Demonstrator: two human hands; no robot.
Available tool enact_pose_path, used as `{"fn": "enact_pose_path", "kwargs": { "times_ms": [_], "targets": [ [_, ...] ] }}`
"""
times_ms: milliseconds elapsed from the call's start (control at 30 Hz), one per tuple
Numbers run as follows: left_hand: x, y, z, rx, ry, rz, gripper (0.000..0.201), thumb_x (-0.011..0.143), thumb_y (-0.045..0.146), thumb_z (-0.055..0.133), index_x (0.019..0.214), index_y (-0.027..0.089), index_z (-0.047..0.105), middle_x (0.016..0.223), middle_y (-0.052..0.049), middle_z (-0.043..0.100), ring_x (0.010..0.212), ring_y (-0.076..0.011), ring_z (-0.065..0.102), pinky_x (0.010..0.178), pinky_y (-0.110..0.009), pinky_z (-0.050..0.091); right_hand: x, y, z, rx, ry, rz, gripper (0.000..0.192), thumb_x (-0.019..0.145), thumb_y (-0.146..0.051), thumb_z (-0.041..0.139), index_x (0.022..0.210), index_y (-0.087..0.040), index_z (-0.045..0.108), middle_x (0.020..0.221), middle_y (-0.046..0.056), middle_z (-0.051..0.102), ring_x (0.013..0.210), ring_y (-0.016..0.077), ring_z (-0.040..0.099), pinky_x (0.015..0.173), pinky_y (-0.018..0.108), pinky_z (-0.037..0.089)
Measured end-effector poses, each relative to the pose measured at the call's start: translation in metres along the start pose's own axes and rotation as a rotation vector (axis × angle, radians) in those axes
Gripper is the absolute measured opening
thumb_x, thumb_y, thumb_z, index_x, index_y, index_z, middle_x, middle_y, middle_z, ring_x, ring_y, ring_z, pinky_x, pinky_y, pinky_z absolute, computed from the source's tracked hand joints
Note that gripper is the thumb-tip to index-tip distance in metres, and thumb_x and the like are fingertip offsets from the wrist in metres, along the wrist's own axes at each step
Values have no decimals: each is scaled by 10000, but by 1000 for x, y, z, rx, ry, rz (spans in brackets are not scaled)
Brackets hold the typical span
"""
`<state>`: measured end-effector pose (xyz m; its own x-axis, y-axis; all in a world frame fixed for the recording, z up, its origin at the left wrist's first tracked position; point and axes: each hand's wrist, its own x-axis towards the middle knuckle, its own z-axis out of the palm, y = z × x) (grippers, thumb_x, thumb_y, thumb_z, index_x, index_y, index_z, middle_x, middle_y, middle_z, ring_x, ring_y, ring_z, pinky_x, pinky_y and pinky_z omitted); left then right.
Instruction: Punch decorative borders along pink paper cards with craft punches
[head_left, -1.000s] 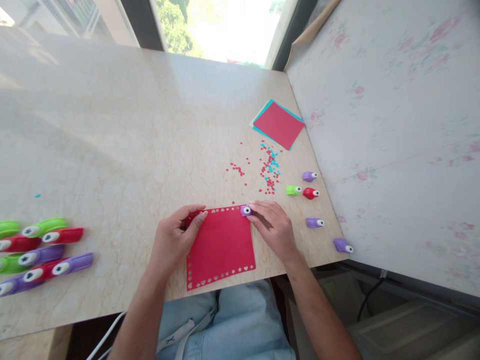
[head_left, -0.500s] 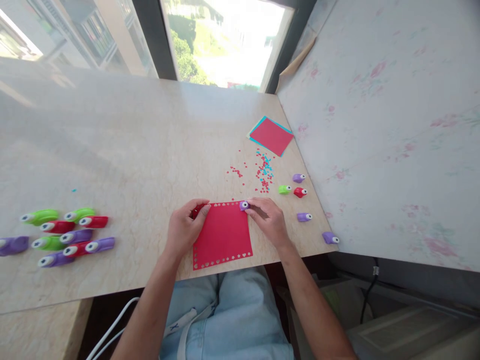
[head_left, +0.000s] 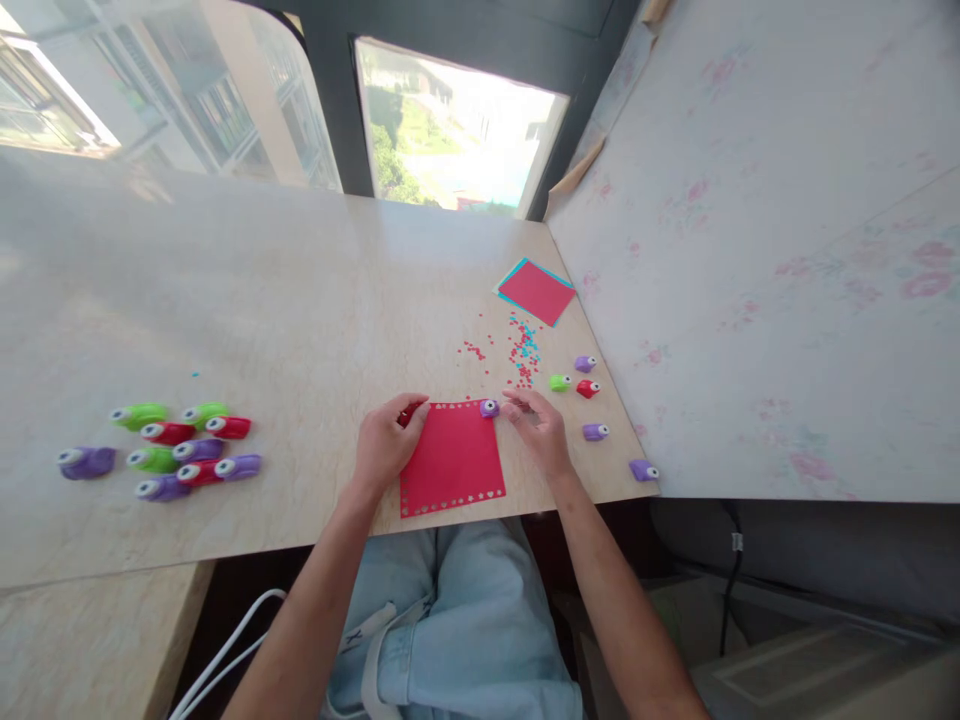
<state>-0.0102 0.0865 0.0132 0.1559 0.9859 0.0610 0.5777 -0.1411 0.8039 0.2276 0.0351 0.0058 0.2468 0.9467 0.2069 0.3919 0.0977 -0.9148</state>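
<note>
A red sheet of paper (head_left: 453, 455) lies near the table's front edge, with small hearts, stars and other shapes punched along its borders. My left hand (head_left: 390, 440) grips its far left corner between thumb and fingers; a bit of red shows inside that grip. On the far right corner sits a small purple craft punch (head_left: 490, 408) with a white button marked by a dark shape. Just right of the punch is my right hand (head_left: 538, 430), its thumb and fingers apart, with a small gap between them and the punch.
Several purple, green and red punches (head_left: 199, 450) are grouped at the left. More punches (head_left: 595, 432) stand at the right by the papered wall (head_left: 750, 300). Red and blue confetti (head_left: 525, 350) lies beyond the sheet, before a stack of coloured paper (head_left: 537, 290).
My right hand has let go of the purple punch and drawn slightly right. The punch stays on the sheet's corner, and my left hand keeps its grip. The camera view has shifted.
</note>
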Motion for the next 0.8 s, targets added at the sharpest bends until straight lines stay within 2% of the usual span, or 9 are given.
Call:
{"fn": "enact_pose_path", "kwargs": {
  "times_ms": [133,233,400,567,800],
  "targets": [
    [1,-3,2,-2,-4,10,295,894,393,547,1004,195,737,892,-50,762,732,-188,652,673,-292,462,1,-4,0,49,73,87,313,859,-465,642,1004,-191,688,939,55,707,819,181,644,766,315,523],
    [1,-4,2,-1,-6,12,277,896,370,555,1012,199,738,909,-49,764,753,-192,661,692,-293,471,6,-7,-2,63,48,143,333,825,-498,655,910,-176,664,825,34,677,748,169,614,701,288,497],
    [1,-5,2,1,7,22,250,898,347,566,1006,206,742,919,-45,765,778,-195,672,715,-291,484,24,-13,-14,12,-167,290,429,773,-593,661,684,-183,570,611,-14,565,545,117,496,526,246,387],
    [1,-5,3,-9,22,26,236,897,334,568,996,206,740,940,-51,768,806,-203,683,734,-301,490,39,-17,-20,-77,-379,353,470,739,-628,673,637,-181,567,580,-5,577,513,108,504,490,232,355],
    [0,-5,3,-8,28,40,231,900,328,564,994,211,739,944,-52,768,802,-201,685,726,-305,488,47,-19,-14,-273,-462,365,471,740,-612,650,573,-190,521,543,-1,580,468,95,463,446,226,299]
  ]
}}
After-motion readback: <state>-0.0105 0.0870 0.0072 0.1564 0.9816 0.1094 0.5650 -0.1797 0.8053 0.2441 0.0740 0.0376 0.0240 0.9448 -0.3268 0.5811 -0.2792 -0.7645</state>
